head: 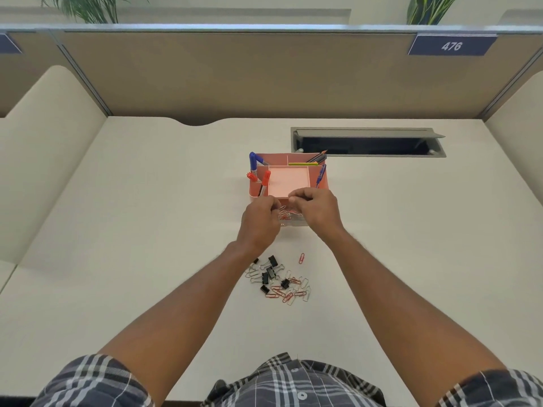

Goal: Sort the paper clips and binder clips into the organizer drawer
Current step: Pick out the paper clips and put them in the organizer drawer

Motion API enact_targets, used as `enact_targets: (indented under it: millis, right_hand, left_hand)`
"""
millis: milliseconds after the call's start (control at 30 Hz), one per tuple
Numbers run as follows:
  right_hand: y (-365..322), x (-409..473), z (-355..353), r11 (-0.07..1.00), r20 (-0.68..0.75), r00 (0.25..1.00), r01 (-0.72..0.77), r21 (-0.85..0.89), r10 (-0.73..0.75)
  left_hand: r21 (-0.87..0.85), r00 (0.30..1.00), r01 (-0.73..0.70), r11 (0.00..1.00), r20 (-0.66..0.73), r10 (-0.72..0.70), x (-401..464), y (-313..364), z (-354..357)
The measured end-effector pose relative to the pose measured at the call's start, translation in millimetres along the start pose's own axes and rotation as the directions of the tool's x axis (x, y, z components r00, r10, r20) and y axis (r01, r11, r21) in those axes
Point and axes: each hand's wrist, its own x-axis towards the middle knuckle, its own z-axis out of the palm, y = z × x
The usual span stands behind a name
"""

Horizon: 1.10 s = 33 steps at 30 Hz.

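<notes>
Both hands [289,214] over open drawer [291,220] w/ paper clips [287,214], fingers pinched, prob. grasping clips.

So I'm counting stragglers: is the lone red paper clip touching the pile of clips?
Apart. The head view shows bare desk between the lone red paper clip and the pile of clips.

Both hands, left hand [260,221] and right hand [316,211], crowd the clear drawer [293,220] at the pink organizer [321,179]'s six o'clock side. Markers [253,164] and pencils [316,158] wall off nine and twelve. Loose clips [279,282] litter the desk [132,230] between the forearms; either side lies open.
</notes>
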Motion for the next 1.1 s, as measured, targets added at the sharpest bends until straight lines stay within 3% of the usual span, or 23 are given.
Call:
enact_targets:
  millis: [267, 500, 567, 633, 733, 833, 1100]
  right_hand:
    - [2.2, -1.7, -4.7, 1.0, 0.012, 0.999, 0.032, 0.002, -0.032]
    - [38.5, -33.2, -19.9, 0.981, -0.112, 0.976, 0.179, -0.08, -0.187]
    - [61.4, -41.5, -17.2, 0.963, -0.005, 0.987, 0.155, -0.221, -0.16]
    - [84.8, -45.7, -11.0, 0.897, 0.183, 0.981, 0.138, -0.421, -0.065]
    - [109.0, -53.0, -1.4, 0.782, 0.367, 0.93, 0.242, -0.574, -0.018]
    - [117.0, -58.2, 1.4, 0.755, 0.358, 0.929, 0.302, -0.582, -0.096]
    - [121.3, -59.0, 4.5, 0.738, 0.329, 0.939, 0.295, -0.607, -0.105]
  left_hand:
    - [-0.024, 1.0, -0.004, 1.0, -0.002, 0.004, 1.2, -4.7, -0.8]
    - [0.002, 0.983, -0.169, 0.986, -0.075, 0.169, -31.0, -10.0, 5.8]
    - [0.035, 0.982, -0.19, 0.981, 0.002, 0.19, -47.6, -14.9, 15.6]
    - [0.112, 0.975, -0.154, 0.982, 0.178, 0.133, -58.5, -20.2, 26.2]
    - [0.334, 0.917, -0.191, 0.923, 0.396, 0.046, -64.6, -27.6, 36.1]
    - [0.441, 0.901, -0.25, 0.862, 0.432, 0.04, -66.2, -34.2, 34.0]
    - [0.439, 0.911, -0.219, 0.872, 0.412, 0.022, -71.3, -50.5, 29.5]
